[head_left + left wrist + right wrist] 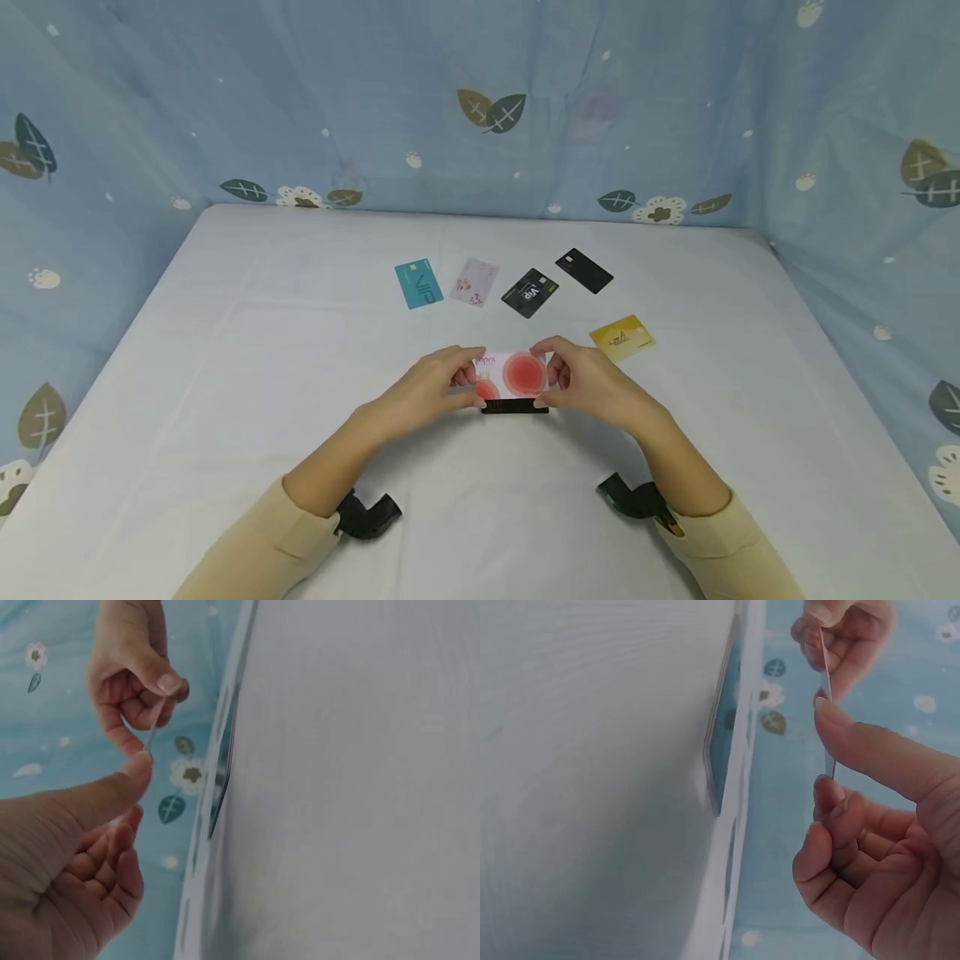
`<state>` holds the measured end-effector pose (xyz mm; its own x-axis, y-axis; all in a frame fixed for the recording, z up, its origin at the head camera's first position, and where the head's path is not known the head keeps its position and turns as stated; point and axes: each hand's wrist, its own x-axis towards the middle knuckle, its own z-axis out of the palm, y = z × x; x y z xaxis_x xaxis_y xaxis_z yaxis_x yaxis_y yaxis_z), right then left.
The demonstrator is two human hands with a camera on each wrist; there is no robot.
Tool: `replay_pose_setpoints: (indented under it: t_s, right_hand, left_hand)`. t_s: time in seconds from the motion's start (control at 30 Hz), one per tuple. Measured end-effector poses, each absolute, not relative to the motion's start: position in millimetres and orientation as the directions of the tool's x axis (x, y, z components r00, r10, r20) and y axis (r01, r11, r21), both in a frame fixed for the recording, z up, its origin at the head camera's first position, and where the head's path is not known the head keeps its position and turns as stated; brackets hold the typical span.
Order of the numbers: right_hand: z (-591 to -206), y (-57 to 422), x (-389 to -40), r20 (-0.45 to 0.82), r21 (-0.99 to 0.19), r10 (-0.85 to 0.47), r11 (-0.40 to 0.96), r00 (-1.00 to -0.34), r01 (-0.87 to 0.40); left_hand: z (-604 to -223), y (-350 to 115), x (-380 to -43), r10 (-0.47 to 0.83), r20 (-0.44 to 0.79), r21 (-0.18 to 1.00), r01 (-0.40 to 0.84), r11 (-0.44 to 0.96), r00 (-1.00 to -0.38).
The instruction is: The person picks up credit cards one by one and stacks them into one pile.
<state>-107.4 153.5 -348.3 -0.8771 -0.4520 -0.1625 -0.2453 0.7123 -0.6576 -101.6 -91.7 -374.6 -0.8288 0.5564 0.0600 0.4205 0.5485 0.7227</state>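
A white card with red circles (513, 375) is held up by both hands in the head view. At its left end, the left hand (438, 382) pinches it between thumb and fingers. The right hand (592, 383) pinches the opposite end the same way. Both wrist views show the card (828, 679) nearly edge-on, raised off the table. Just below it in the head view, a flat dark item (514, 407) lies on the cloth, partly hidden by the card. That item appears as a thin slab (228, 761) in the left wrist view; its kind is unclear.
Farther back lie a teal VIP card (419, 284), a pale pink card (474, 282), a black Vip card (529, 293) and a plain black card (584, 271). A yellow card (622, 337) lies just beyond the right hand. A white cloth covers the table (262, 375); a blue patterned curtain (375, 100) stands behind.
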Motion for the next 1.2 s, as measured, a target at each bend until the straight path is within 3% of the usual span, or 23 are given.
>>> replay_pose_setpoints:
  t_s: [0.5, 0.8, 1.2]
  right_hand:
    - [-357.5, 151.4, -107.7, -0.229, -0.611, -0.47, 0.751, -0.853, -0.25]
    - [-364.1, 154.0, -107.7, -0.257, -0.567, -0.52, 0.764, -0.815, -0.309]
    - [-368.2, 153.3, -109.7, -0.283, -0.542, -0.497, 0.788, -0.82, -0.291]
  left_hand:
    - [-395.2, -89.7, -106.4, 0.564, 0.068, 0.713, 0.436, 0.549, -0.823]
    - [-403.2, -86.2, -102.7, 0.567, 0.042, 0.618, 0.467, 0.632, -0.823]
    - [-405.6, -86.2, -101.8, 0.569, 0.065, 0.598, 0.489, 0.635, -0.82]
